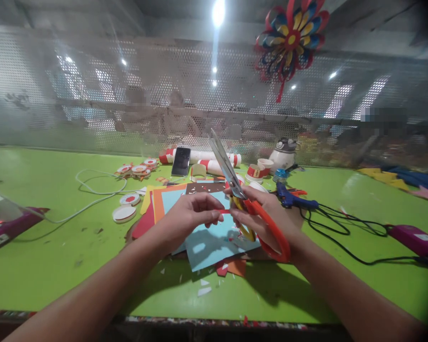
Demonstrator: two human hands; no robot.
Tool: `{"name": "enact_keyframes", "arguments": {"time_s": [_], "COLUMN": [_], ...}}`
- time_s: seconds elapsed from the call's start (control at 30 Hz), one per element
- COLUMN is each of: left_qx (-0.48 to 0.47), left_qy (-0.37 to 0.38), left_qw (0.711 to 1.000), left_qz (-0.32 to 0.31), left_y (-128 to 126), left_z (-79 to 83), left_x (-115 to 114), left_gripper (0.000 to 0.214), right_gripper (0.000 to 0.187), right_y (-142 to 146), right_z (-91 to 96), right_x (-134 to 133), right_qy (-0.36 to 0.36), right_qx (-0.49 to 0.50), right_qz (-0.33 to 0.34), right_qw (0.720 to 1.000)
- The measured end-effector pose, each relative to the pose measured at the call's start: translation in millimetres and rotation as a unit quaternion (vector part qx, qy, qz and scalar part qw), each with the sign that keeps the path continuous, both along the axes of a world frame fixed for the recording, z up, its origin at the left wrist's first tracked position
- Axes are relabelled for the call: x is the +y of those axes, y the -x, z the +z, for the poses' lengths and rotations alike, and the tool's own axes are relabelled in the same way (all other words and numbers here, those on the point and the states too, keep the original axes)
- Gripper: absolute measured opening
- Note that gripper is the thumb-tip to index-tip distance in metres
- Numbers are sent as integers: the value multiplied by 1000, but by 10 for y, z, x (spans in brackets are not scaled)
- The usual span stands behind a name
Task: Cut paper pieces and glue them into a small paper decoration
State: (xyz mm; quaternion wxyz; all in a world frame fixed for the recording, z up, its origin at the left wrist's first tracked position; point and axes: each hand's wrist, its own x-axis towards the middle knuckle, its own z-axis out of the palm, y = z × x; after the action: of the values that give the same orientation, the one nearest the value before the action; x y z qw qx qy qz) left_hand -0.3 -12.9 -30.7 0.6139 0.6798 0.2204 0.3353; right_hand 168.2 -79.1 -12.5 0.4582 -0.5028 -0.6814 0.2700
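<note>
Between the fingertips of my left hand (190, 213) is one end of a small red paper strip (225, 211). My right hand (271, 206) holds scissors (224, 162) with red and yellow handles, blades pointing up and away from me. The fingertips of that hand also meet the strip's other end. Both hands are above a light blue paper sheet (203, 247), which lies on a stack with orange paper (157, 202), red paper (144, 223) and a brown sheet (205, 188). Small paper scraps are scattered on the blue sheet.
A blue glue gun (294, 199) with a black cord lies right of my hands. Behind are a phone (181, 161), white tubes with red ends (210, 166), paper cups (266, 165) and a white jug (283, 156). Round lids (124, 213) and a white cable (102, 194) lie left.
</note>
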Motion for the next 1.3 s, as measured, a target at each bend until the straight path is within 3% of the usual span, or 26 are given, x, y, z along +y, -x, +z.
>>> {"name": "enact_keyframes", "arguments": {"time_s": [0.17,0.3,0.4,0.53,0.7,0.87,1.1,1.3], "left_qx": [-70,-127,-144,-133,-104,-97,-86,-49], "left_qy": [17,103,140,134,136,134,103,64], "left_qw": [997,986,980,982,985,986,991,996], "left_qz": [27,23,-2,-19,18,13,9,44], "left_y": [-25,-59,-77,-96,-121,-124,-139,-140], "left_z": [-20,-46,-69,-113,-151,-156,-189,-186], "left_x": [9,5,-11,-34,-38,-51,-28,-1], "left_gripper": [13,22,16,9,12,11,8,13], "right_gripper": [33,33,34,34,41,42,60,48], "right_y": [21,52,73,81,77,108,119,98], "right_z": [-31,-56,-79,-163,-301,-255,-256,-296], "right_x": [0,-41,-57,-13,47,4,-7,39], "right_qy": [-12,-39,-80,-105,-121,-165,-170,-229], "right_qx": [12,31,36,51,7,-79,-85,-198], "right_qz": [9,2,-6,-6,-4,15,13,-5], "right_qw": [1000,999,996,993,993,983,982,953]}}
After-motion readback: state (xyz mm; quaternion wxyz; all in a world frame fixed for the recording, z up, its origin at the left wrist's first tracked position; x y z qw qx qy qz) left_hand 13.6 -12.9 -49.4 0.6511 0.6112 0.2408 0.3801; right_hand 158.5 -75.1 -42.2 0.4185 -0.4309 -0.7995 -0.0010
